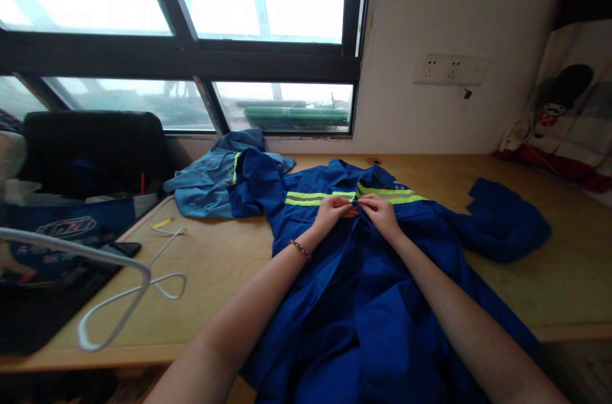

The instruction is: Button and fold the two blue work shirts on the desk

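A dark blue work jacket (373,276) with yellow-green reflective stripes lies spread front-up on a wooden table (215,264). My left hand (335,209) and my right hand (380,209) meet at the chest of the jacket, just below the stripes. Both hands are closed in a pinch on the two front edges of the jacket, pressed together at the opening. A beaded bracelet (300,250) sits on my left wrist. The collar lies toward the window, and one sleeve (507,225) stretches out to the right.
A lighter blue garment (210,184) lies crumpled behind the jacket at the left. A white clothes hanger (124,292) rests near the left front edge. A dark bag (90,149) and printed fabric sit at far left. Wall sockets (452,69) and a hanging cloth (568,111) are at right.
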Motion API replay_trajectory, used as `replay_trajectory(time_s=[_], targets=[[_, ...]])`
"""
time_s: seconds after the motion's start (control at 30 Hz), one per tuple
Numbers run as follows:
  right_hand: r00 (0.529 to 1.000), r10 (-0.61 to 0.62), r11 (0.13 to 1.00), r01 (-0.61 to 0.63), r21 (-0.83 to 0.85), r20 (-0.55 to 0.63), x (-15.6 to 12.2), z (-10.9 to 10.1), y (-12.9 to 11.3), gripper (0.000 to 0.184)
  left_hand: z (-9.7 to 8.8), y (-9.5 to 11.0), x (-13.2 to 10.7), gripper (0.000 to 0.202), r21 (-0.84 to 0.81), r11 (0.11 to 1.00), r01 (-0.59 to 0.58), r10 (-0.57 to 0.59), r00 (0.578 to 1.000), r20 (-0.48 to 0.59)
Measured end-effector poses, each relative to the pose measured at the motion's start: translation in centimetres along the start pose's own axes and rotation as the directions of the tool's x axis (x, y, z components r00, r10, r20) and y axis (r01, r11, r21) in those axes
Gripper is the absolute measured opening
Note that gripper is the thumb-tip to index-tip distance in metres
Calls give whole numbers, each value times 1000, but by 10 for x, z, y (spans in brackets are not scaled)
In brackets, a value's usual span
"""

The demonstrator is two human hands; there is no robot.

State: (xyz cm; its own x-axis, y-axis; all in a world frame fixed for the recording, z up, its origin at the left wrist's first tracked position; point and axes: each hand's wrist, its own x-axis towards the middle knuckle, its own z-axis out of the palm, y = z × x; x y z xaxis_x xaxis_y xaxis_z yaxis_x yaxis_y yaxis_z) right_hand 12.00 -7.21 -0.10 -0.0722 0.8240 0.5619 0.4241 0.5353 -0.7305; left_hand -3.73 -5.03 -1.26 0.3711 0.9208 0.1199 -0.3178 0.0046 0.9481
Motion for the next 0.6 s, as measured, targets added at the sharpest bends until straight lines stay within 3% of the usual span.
replay_trajectory(time_s=[0.13, 0.37, 0.5, 0.6], targets=[[999, -29, 994, 27, -106, -21, -2, 0, -5, 12, 3, 0, -1, 32, 18, 1000, 12, -12, 1000, 1], [997, -62, 944, 71, -322, 38, -8, 6, -12, 8, 7, -3, 1, 29, 228, 974, -3, 15, 999, -52], [1000, 2, 958, 5, -286, 25, -8, 9, -7, 1, 6, -8, 3, 24, 186, 982, 12, 2, 997, -75], [998, 58, 974, -51, -222, 25, -7, 11, -2, 6, 6, -9, 3, 20, 88, 994, 70, -59, 991, -121]])
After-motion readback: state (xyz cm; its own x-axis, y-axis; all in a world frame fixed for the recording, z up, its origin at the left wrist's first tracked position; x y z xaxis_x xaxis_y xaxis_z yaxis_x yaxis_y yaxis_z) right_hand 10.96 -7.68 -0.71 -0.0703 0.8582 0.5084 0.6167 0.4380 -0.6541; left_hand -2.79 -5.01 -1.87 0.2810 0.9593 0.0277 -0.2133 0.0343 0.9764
